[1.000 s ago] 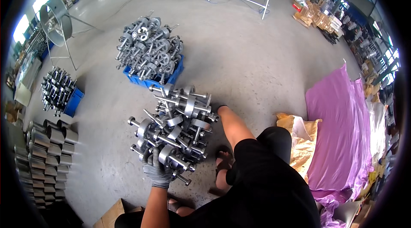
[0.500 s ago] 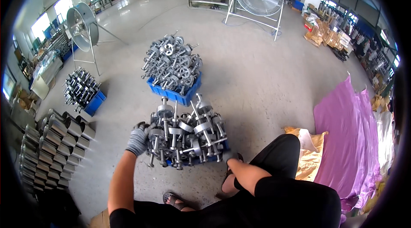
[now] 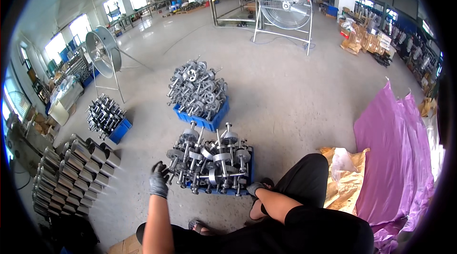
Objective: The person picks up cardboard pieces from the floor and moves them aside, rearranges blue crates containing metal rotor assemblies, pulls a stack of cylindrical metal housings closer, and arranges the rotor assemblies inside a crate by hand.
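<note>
A blue crate (image 3: 250, 170) stands on the floor in front of me, heaped with grey metal shaft parts (image 3: 209, 158) that carry round discs. To the left of the heap is my left hand (image 3: 158, 180), in a grey glove with dark fingertips. Its fingers are apart and slightly bent, close to the outermost parts, with nothing visible in them. My right hand (image 3: 256, 188), gloved too, is closed at the crate's near right corner, its fingertips partly hidden against the rim.
Behind it stands another blue crate (image 3: 204, 120) piled with similar parts. A smaller loaded crate (image 3: 120, 131) and stacked metal cylinders (image 3: 76, 173) are on the left. Two large fans (image 3: 285, 6) stand farther off. Purple sheeting (image 3: 392, 154) and a yellow sack (image 3: 345, 177) lie right.
My left hand has come away from the left side of the heap, its fingers now free. The right hand stays at the crate's corner. The view has tilted upward.
</note>
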`<state>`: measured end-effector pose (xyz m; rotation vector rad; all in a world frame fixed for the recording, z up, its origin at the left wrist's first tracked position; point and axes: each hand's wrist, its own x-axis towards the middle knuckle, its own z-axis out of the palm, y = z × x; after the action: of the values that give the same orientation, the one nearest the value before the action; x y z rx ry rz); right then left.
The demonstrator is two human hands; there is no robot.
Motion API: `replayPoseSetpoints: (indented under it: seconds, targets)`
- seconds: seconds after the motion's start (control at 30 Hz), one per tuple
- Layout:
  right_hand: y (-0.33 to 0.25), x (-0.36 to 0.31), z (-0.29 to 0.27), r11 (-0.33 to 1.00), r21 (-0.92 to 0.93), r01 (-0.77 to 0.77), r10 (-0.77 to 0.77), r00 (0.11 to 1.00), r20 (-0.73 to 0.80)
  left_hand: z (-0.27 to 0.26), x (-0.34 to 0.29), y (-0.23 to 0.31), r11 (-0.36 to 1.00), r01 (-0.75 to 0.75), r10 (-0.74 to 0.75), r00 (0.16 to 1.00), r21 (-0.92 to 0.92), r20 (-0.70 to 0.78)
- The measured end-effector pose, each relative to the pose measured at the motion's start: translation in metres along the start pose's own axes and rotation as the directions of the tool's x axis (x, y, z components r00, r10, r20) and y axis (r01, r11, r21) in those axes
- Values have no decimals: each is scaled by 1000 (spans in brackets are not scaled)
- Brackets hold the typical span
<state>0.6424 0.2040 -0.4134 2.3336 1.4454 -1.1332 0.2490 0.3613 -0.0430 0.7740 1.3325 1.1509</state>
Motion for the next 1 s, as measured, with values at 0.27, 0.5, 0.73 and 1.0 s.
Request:
replayPoseSetpoints:
  seconds: [0.27, 0.5, 0.73, 1.0]
  targets:
    - [-46, -60, -64, 994, 108, 7, -10, 1000, 27, -7, -30, -76, 983, -90, 73, 991, -161, -113]
    - [8, 6, -45, 999, -22, 37, -40, 989, -142, 49, -46, -54, 922, 16, -24, 1000, -386, -17]
    - [2, -13, -82, 1000, -21, -22, 20, 997, -80, 61, -41, -26, 834, 153, -189, 982, -531, -14]
    - [3, -24, -103, 996, -3, -92, 92, 995, -48, 69, -24, -47, 945, 2, -34, 995, -328, -92]
